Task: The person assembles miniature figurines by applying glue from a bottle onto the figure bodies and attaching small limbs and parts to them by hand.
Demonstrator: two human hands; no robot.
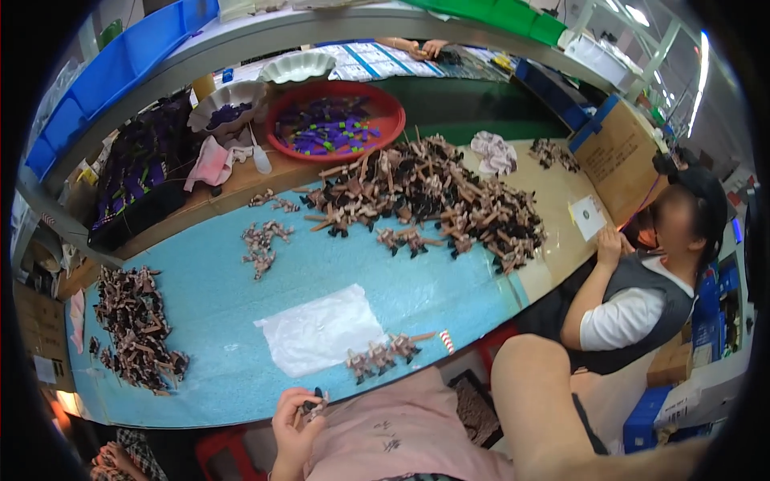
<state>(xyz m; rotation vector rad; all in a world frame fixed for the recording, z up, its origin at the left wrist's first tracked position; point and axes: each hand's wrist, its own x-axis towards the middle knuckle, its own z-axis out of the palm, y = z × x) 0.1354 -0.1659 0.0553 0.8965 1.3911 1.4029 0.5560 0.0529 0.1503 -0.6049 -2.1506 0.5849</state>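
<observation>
My left hand (295,418) is at the near edge of the blue-covered table, its fingers pinched around a small figurine (314,406) with dark and pale brownish parts. Of my right side only a bare, bent arm (533,401) shows large at the lower right; its hand is out of sight. Just beyond my left hand, to the right, a short row of similar figurines (381,358) lies near the table edge. A crumpled white plastic sheet (321,330) lies flat beside that row.
A big heap of figurines (433,188) covers the far middle; another pile (136,329) lies left, with a small cluster (263,244) between. Behind are a red basin (393,120) of purple and green pieces and a pale scalloped bowl (204,120). At right sits a co-worker (642,297) beside a carton (616,156).
</observation>
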